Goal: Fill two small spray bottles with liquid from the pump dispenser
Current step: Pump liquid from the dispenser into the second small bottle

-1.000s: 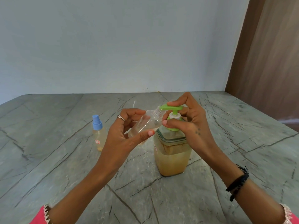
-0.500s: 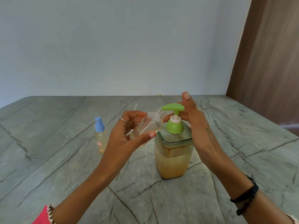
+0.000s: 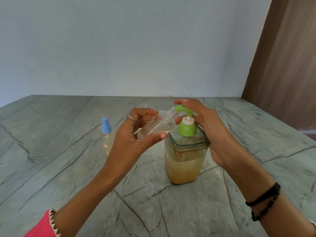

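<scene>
Holding the uncapped spray bottle in my left hand, I have it tilted so its threaded neck points up and to the right, its mouth just under the spout of the green pump head. My fingers curl over the top of the clear bottle and my thumb closes under it; a little pale liquid lies along its lower side. My right hand rests on the pump dispenser, fingers fairly straight, one fingertip lying on top of the pump head and the palm against the right side of the square clear container. The container stands upright on the grey veined bench, holding yellowish-brown liquid up to well over half its height. The second spray bottle, with its blue sprayer cap on, stands upright on the bench to the left of my left hand, apart from it, filled with pale yellow liquid.
</scene>
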`<state>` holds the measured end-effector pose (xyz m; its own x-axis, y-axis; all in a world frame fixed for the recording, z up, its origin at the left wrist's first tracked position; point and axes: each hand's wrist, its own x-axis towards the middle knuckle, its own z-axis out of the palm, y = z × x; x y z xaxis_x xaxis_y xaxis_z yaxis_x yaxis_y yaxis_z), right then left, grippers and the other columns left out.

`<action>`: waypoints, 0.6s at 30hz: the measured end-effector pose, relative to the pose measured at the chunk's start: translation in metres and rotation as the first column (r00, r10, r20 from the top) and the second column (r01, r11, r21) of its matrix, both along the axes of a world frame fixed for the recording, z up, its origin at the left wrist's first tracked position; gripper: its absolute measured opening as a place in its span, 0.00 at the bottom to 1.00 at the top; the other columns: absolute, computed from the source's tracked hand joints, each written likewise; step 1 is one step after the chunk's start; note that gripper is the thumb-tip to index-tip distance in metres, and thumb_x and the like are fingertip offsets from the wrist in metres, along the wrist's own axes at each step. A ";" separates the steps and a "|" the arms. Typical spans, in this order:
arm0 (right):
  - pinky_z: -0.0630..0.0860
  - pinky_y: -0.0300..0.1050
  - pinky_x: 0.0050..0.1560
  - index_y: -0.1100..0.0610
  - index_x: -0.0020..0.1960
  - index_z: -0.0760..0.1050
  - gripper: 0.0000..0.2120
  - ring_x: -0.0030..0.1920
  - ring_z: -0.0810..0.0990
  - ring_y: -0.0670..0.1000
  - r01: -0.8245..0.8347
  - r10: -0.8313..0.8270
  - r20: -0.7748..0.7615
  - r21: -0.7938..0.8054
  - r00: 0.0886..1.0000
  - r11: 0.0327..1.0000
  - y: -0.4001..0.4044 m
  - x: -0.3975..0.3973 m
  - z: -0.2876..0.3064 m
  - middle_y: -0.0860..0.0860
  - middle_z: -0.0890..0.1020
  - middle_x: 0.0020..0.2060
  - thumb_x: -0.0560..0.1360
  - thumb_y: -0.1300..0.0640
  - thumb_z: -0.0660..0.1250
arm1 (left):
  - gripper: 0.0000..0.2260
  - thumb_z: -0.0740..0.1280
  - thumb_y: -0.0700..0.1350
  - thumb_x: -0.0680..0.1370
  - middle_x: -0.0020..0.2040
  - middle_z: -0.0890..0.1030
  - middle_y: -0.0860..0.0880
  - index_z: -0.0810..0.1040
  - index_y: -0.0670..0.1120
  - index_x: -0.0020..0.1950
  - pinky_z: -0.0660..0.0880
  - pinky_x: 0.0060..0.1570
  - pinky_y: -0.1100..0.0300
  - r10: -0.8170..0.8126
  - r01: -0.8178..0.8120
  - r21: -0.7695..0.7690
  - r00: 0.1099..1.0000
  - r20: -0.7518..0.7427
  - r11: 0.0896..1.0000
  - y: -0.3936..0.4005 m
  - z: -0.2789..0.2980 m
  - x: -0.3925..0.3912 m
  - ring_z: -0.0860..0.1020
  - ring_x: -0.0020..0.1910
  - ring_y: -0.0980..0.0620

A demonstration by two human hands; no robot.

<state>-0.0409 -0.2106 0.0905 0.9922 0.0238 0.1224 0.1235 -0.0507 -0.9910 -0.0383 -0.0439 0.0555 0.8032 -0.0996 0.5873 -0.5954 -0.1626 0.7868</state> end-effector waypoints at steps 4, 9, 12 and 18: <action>0.77 0.45 0.57 0.41 0.56 0.78 0.11 0.51 0.82 0.45 -0.083 0.082 0.042 0.039 0.996 0.996 -0.006 0.003 0.000 0.46 0.83 0.50 0.77 0.49 0.62 | 0.18 0.71 0.50 0.62 0.46 0.78 0.70 0.72 0.57 0.50 0.75 0.44 0.72 -0.008 0.008 0.001 1.000 0.016 1.000 -0.002 0.000 -0.002 0.77 0.50 0.68; 0.77 0.47 0.57 0.39 0.55 0.77 0.11 0.48 0.84 0.47 -0.112 0.108 0.095 0.038 0.990 0.993 -0.007 0.006 -0.001 0.47 0.82 0.54 0.76 0.52 0.63 | 0.19 0.74 0.50 0.62 0.46 0.79 0.68 0.73 0.56 0.50 0.75 0.45 0.72 -0.017 0.017 0.005 0.999 0.027 1.000 0.001 -0.002 0.001 0.77 0.50 0.67; 0.79 0.44 0.54 0.42 0.56 0.78 0.12 0.46 0.85 0.47 -0.116 0.111 0.132 0.027 0.985 0.993 -0.007 0.008 -0.003 0.48 0.84 0.51 0.77 0.56 0.62 | 0.21 0.76 0.53 0.62 0.47 0.79 0.67 0.73 0.58 0.50 0.74 0.45 0.72 -0.010 0.009 0.017 1.000 0.025 1.000 0.002 -0.004 0.002 0.77 0.51 0.66; 0.79 0.33 0.44 0.49 0.54 0.80 0.13 0.45 0.83 0.45 -0.127 0.126 0.240 -0.011 0.963 0.992 -0.008 0.010 -0.008 0.46 0.85 0.47 0.79 0.59 0.58 | 0.19 0.74 0.51 0.62 0.46 0.79 0.67 0.73 0.56 0.50 0.75 0.45 0.71 -0.012 0.012 0.013 1.000 -0.006 1.000 0.001 -0.005 0.002 0.77 0.50 0.67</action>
<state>-0.0312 -0.2182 0.0822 0.9227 0.1466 0.3566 0.3625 -0.0148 -0.9319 -0.0363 -0.0429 0.0508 0.8056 -0.1165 0.5810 -0.5925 -0.1658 0.7883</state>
